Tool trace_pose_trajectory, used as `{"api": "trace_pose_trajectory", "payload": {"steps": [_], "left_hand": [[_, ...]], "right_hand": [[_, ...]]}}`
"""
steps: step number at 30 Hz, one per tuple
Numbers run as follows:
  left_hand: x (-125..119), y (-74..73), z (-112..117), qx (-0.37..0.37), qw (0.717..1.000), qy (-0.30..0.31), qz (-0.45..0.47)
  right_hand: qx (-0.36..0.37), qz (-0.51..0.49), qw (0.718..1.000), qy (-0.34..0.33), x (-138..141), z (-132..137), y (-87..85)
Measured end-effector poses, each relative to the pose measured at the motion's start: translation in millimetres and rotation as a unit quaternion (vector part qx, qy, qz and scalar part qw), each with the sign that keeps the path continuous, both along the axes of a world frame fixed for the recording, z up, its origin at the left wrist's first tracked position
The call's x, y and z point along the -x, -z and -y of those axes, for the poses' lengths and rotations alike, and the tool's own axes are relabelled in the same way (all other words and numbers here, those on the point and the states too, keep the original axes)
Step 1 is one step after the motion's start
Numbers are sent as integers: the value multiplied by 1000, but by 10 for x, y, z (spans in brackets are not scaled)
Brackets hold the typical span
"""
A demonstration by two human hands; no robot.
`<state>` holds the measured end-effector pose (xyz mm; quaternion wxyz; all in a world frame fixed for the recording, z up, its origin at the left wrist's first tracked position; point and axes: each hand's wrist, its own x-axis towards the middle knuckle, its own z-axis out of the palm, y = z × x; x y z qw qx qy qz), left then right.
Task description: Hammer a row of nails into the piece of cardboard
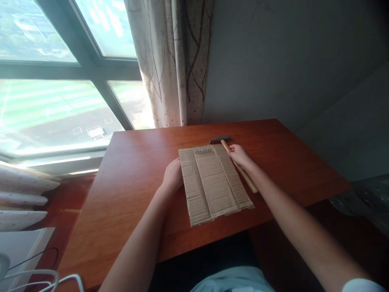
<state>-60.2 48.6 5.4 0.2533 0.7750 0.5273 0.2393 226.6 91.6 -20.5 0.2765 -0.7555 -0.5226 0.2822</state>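
A flat piece of corrugated cardboard [212,182] lies on the reddish wooden table [133,174], with a short row of small dark marks near its far edge. My left hand [172,175] rests against the cardboard's left edge, fingers curled. A hammer [240,168] with a dark metal head and a pale wooden handle lies along the cardboard's right side. My right hand [239,156] is closed round the upper part of the handle, just below the head.
A patterned curtain [173,61] hangs behind the table beside a large window [60,81]. A grey wall stands at the back right. White cables [39,278] and pale objects sit at the lower left, off the table.
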Motion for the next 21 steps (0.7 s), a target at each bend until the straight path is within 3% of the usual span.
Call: {"api": "trace_pose_trajectory", "payload": {"steps": [8, 14, 21], "left_hand": [[-11, -29, 8, -24, 998, -5, -56], [-8, -24, 1, -27, 997, -3, -66], [-3, 12, -4, -19, 998, 1, -58]], "right_hand": [[-3, 122, 991, -56, -36, -5, -148], [-20, 171, 983, -57, -23, 33, -93], [-48, 155, 986, -40, -17, 57, 9]]}}
